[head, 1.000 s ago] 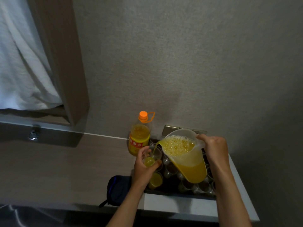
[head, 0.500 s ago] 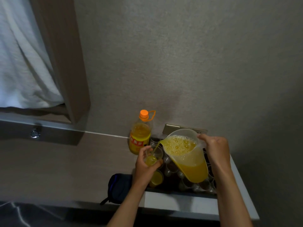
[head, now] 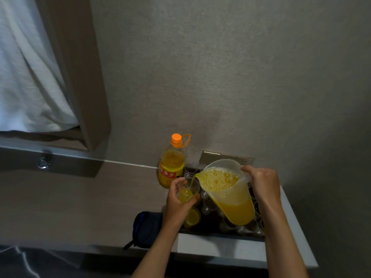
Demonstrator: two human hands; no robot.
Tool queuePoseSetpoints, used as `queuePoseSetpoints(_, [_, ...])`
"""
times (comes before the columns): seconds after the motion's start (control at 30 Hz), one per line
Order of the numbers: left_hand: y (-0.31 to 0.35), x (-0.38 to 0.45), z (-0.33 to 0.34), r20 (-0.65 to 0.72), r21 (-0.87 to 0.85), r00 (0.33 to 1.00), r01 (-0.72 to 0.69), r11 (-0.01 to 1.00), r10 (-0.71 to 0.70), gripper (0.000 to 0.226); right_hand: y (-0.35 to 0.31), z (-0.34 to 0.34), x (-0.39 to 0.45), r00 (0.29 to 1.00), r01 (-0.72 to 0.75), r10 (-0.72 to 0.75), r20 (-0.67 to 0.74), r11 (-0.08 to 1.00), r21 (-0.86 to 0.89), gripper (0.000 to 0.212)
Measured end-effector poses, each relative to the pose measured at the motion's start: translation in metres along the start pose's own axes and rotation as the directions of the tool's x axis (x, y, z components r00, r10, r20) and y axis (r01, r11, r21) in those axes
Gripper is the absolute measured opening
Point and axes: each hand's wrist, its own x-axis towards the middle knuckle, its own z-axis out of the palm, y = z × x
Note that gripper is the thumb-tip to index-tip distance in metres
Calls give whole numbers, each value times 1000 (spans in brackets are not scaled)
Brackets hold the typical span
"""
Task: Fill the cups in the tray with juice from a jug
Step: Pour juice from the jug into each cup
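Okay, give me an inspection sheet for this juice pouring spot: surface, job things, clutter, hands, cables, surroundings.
Surface: pale ledge against the wall, dimly lit.
Job's things: translucent plastic jug of orange juice, tilted, a thin stream running into a small clear plastic cup; one filled cup and several clear empty cups sit in the dark tray.
Clutter: orange-capped juice bottle upright beside the tray; dark blue pouch left of it.
Hands: left hand has its grip round the cup being filled; right hand holds the jug.
Cables: nothing seen.
Surroundings: grey textured wall, white curtain, metal wall plate.
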Motion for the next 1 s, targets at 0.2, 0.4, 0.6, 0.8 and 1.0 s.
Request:
queuePoseSetpoints(0.2, [0, 0, -1, -6, 8, 1000, -12, 1000, 12, 64, 1, 1, -3, 1000, 3, -2, 8, 1000, -19, 46])
queuePoseSetpoints(0.4, [0, -2, -1, -10, 17, 1000, -4, 1000, 5, 62, 0, 2, -4, 1000, 5, -4, 19, 1000, -22, 42])
queuePoseSetpoints(0.6, [0, -3, -2, -26, 34, 1000, -11, 999, 12, 64, 3, 3, -6, 1000, 11, -10, 29, 1000, -22, 46])
queuePoseSetpoints(0.8, [2, -4, -3, -28, 23, 1000, -13, 1000, 14, 68, 5, 3, -7, 999, 17, -16, 40, 999, -36, 35])
queuePoseSetpoints(1.0, [1, -5, -4, -17, 17, 1000, -12, 1000, 13, 67, 0, 2, -10, 999, 24, -23, 24, 999, -31, 33])
